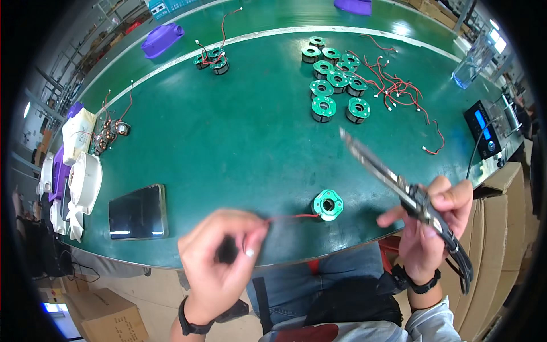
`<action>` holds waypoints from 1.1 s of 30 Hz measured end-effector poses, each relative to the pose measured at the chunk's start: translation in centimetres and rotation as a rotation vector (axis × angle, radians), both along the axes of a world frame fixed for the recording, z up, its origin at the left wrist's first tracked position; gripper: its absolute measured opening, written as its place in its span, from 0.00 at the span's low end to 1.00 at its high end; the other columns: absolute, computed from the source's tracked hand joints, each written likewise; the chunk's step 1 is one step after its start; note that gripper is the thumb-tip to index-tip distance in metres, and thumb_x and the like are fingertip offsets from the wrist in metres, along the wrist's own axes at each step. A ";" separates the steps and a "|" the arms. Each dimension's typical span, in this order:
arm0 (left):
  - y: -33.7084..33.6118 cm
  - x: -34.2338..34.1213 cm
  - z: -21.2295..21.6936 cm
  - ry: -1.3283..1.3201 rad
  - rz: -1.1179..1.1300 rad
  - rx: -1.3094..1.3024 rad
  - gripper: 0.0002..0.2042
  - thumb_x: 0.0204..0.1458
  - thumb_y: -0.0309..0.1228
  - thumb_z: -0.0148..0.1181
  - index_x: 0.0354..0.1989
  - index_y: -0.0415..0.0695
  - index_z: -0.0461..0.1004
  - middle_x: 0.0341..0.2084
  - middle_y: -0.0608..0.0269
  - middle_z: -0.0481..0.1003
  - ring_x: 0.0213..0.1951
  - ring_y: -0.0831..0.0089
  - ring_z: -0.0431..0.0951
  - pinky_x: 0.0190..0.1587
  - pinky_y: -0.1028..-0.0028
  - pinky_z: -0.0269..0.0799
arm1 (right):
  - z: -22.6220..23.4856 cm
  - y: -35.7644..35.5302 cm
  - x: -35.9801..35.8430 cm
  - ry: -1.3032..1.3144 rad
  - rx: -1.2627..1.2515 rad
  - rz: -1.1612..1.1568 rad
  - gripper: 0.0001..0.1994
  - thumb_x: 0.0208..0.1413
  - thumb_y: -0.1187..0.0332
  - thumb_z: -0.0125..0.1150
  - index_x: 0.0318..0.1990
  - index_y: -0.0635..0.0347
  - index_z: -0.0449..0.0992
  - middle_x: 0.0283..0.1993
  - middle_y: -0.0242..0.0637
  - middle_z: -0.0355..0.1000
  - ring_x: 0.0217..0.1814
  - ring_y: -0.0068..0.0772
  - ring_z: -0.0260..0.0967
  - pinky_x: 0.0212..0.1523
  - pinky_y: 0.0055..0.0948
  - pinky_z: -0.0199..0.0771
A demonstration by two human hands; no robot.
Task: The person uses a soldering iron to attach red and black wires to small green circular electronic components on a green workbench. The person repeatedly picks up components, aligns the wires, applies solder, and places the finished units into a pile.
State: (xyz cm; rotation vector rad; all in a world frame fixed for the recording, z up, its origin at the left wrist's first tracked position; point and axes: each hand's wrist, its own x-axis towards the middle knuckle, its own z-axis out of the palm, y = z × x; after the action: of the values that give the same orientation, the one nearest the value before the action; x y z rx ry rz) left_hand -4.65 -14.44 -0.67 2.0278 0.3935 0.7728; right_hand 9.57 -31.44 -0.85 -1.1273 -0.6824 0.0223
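Near the table's front edge stands a small stator with a green ring-shaped circuit board (329, 205) on top. A thin red wire (293, 216) runs from its left side to my left hand (224, 256). Thumb and forefinger of that hand are pinched on the wire's far end, slightly blurred. My right hand (430, 228) is closed around a soldering iron (379, 165) with a long metal front, a dark handle and a looped black cable. Its tip points up and left, in the air above the table, apart from the stator.
Several similar stators (323, 108) are grouped at the back right, beside loose red wires (399, 91). Wired stators (219, 65) sit farther left. A phone (138, 212) lies at left near white spools (85, 182). A soldering station (484, 130) and cardboard (501, 228) are at right.
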 end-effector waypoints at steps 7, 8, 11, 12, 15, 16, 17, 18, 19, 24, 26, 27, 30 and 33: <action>0.8 1.9 -0.7 -0.136 0.028 -0.005 0.05 0.41 0.14 0.57 0.27 0.34 0.70 0.25 0.57 0.73 0.23 0.77 0.70 0.27 0.82 0.65 | -1.7 -2.2 -0.7 0.240 -0.036 0.155 0.18 0.44 0.66 0.62 0.31 0.58 0.55 0.23 0.31 0.53 0.16 0.16 0.46 0.09 0.14 0.48; 0.8 1.9 -0.8 -0.156 0.042 -0.011 0.05 0.41 0.14 0.57 0.27 0.34 0.70 0.25 0.57 0.73 0.23 0.77 0.70 0.28 0.82 0.65 | -1.9 -2.3 -0.7 0.224 -0.010 0.155 0.18 0.44 0.66 0.62 0.31 0.58 0.55 0.23 0.31 0.52 0.16 0.16 0.46 0.09 0.14 0.48; 0.9 1.9 -1.2 -0.202 0.086 -0.054 0.05 0.41 0.13 0.57 0.27 0.33 0.71 0.25 0.56 0.73 0.25 0.76 0.71 0.29 0.81 0.67 | -2.4 -2.4 -0.4 0.249 -0.023 0.162 0.17 0.44 0.66 0.61 0.31 0.58 0.55 0.23 0.30 0.53 0.16 0.15 0.46 0.12 0.13 0.48; 0.9 1.9 -1.2 -0.196 0.086 -0.045 0.05 0.41 0.13 0.57 0.27 0.33 0.71 0.25 0.56 0.73 0.25 0.76 0.71 0.29 0.81 0.67 | -2.3 -2.5 -0.4 0.243 -0.037 0.157 0.17 0.44 0.66 0.61 0.31 0.58 0.55 0.23 0.30 0.53 0.16 0.15 0.46 0.12 0.13 0.49; 1.1 1.9 -1.3 -0.201 0.086 0.003 0.06 0.41 0.13 0.58 0.27 0.34 0.71 0.25 0.56 0.73 0.25 0.76 0.72 0.29 0.80 0.67 | -2.2 -2.3 -0.6 0.232 -0.072 0.129 0.18 0.43 0.65 0.62 0.31 0.58 0.55 0.23 0.30 0.54 0.15 0.15 0.47 0.13 0.13 0.51; 1.1 1.9 -1.3 -0.209 0.089 0.016 0.06 0.40 0.13 0.59 0.27 0.34 0.71 0.25 0.55 0.73 0.25 0.75 0.72 0.29 0.80 0.67 | -2.2 -2.2 -0.8 0.212 -0.070 0.141 0.18 0.43 0.65 0.62 0.31 0.58 0.55 0.23 0.30 0.54 0.14 0.15 0.48 0.13 0.13 0.51; 1.1 1.9 -1.2 -0.217 0.091 0.034 0.06 0.40 0.13 0.59 0.27 0.34 0.71 0.25 0.55 0.73 0.25 0.75 0.72 0.29 0.80 0.67 | -2.1 -2.2 -1.0 0.202 -0.065 0.138 0.18 0.43 0.65 0.62 0.31 0.58 0.55 0.23 0.30 0.54 0.14 0.15 0.48 0.13 0.13 0.52; 1.1 1.9 -1.2 -0.226 0.092 0.051 0.06 0.40 0.13 0.59 0.27 0.34 0.71 0.25 0.55 0.73 0.25 0.75 0.72 0.28 0.80 0.67 | -2.2 -2.0 -1.2 0.198 -0.075 0.139 0.18 0.43 0.65 0.62 0.31 0.58 0.55 0.22 0.30 0.54 0.14 0.14 0.48 0.14 0.13 0.52; 1.1 1.9 -1.2 -0.235 0.095 0.070 0.06 0.40 0.13 0.60 0.27 0.34 0.71 0.24 0.55 0.73 0.25 0.75 0.72 0.28 0.80 0.67 | -1.9 -2.2 -1.4 0.318 -0.047 0.188 0.17 0.42 0.67 0.64 0.31 0.59 0.58 0.22 0.33 0.59 0.20 0.19 0.52 0.22 0.19 0.57; 1.1 2.0 -1.3 -0.260 0.108 0.112 0.07 0.39 0.13 0.60 0.26 0.35 0.72 0.24 0.56 0.73 0.24 0.75 0.72 0.25 0.81 0.67 | -2.5 -2.2 -1.1 0.237 -0.079 0.137 0.19 0.42 0.66 0.64 0.31 0.59 0.56 0.22 0.31 0.55 0.16 0.16 0.50 0.16 0.15 0.56; 1.1 2.1 -1.3 -0.261 0.122 0.114 0.07 0.38 0.13 0.61 0.26 0.35 0.72 0.24 0.56 0.73 0.23 0.76 0.72 0.25 0.81 0.66 | -2.7 -2.1 -1.0 0.204 -0.079 0.133 0.19 0.42 0.65 0.63 0.30 0.58 0.55 0.22 0.30 0.54 0.14 0.14 0.49 0.13 0.13 0.55; 1.1 2.0 -1.2 -0.254 0.121 0.124 0.07 0.38 0.13 0.61 0.26 0.35 0.72 0.24 0.56 0.73 0.23 0.76 0.72 0.25 0.81 0.66 | -2.8 -2.1 -1.1 0.199 -0.082 0.129 0.19 0.42 0.65 0.64 0.30 0.58 0.55 0.22 0.30 0.54 0.13 0.14 0.49 0.13 0.13 0.55; 1.1 2.0 -1.1 -0.247 0.118 0.157 0.07 0.38 0.13 0.61 0.26 0.35 0.72 0.23 0.57 0.73 0.23 0.76 0.71 0.24 0.81 0.66 | -2.9 -1.9 -1.3 0.181 -0.101 0.106 0.20 0.42 0.64 0.64 0.30 0.58 0.55 0.22 0.30 0.54 0.14 0.14 0.49 0.13 0.13 0.55; 1.2 2.1 -1.1 -0.258 0.115 0.165 0.07 0.37 0.13 0.61 0.26 0.35 0.72 0.23 0.57 0.73 0.23 0.76 0.71 0.23 0.82 0.66 | -2.8 -1.9 -1.5 0.167 -0.121 0.090 0.20 0.42 0.63 0.65 0.30 0.58 0.55 0.21 0.29 0.54 0.14 0.14 0.49 0.13 0.12 0.54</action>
State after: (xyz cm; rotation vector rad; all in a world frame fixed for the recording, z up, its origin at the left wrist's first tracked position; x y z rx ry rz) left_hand -2.59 -13.25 -1.73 2.0362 0.3076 1.1560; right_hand 8.09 -33.30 -3.64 -1.1950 -0.5879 0.2348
